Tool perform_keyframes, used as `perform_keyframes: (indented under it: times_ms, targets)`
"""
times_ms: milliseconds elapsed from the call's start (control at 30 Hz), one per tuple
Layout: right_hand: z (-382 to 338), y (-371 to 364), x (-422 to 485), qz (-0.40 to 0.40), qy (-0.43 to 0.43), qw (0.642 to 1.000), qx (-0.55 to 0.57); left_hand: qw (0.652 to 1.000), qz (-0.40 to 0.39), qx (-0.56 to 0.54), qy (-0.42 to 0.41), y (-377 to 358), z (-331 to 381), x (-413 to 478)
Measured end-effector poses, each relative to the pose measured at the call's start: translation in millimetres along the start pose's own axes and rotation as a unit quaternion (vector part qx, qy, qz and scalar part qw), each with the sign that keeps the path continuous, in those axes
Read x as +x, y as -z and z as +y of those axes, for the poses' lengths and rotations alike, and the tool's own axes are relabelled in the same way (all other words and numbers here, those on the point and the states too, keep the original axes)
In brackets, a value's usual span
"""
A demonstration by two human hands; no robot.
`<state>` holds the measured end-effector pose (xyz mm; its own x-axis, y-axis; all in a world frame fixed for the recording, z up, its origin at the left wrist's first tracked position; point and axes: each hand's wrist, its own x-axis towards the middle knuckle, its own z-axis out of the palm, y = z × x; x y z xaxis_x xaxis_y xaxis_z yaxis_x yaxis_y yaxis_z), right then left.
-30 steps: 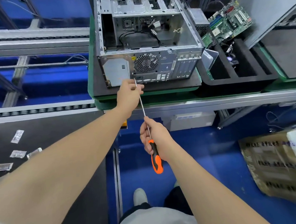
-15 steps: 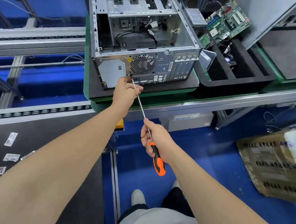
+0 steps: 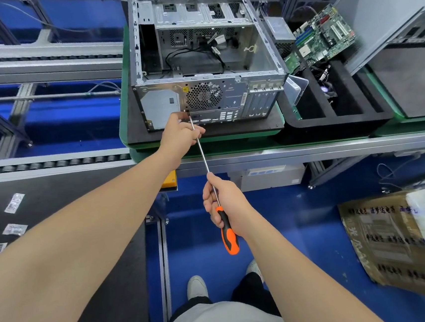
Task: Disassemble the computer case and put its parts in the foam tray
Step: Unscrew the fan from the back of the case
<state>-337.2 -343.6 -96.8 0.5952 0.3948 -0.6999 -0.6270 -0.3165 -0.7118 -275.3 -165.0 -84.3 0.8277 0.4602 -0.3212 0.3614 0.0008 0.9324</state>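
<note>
An open metal computer case (image 3: 206,57) lies on a black pad, its rear panel with fan grille facing me. My right hand (image 3: 225,201) grips a long screwdriver (image 3: 229,234) by its orange and black handle. The shaft runs up to the rear panel, its tip just below the fan grille's left corner. My left hand (image 3: 180,135) holds the shaft near the tip, fingers curled round it, right at the panel. The black foam tray (image 3: 332,120) stands to the right of the case with a green motherboard (image 3: 321,36) leaning in it.
A grey side panel (image 3: 384,12) leans at the far right. A clear plastic box (image 3: 296,87) sits between case and tray. Small foil packets (image 3: 15,229) lie on the black bench at left. Cardboard (image 3: 385,242) lies on the blue floor. Conveyor rails run behind.
My left hand and the screwdriver tip have crept slightly up the rear panel toward the fan grille's lower left corner. My right hand stays on the handle.
</note>
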Motion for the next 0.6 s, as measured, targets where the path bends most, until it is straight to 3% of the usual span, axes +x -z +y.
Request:
perform_keyframes:
  times_ms: [300, 400, 467, 600]
  targets:
    - [-7, -2, -3, -0.013, 0.002, 1.0, 0.009, 0.999, 0.02, 0.042, -0.006, 5, -3, 6]
    - [-8, 0, -4, -0.099, -0.008, 0.987, 0.125, 0.985, 0.088, 0.118, -0.086, 8, -1, 14]
    - [-7, 3, -6, -0.174, -0.009, 0.955, 0.241, 0.977, 0.073, 0.164, -0.114, 10, 5, 24]
    - [1, 2, -9, -0.287, -0.033, 0.844, 0.452, 0.984, -0.024, 0.157, -0.079, 17, 12, 41]
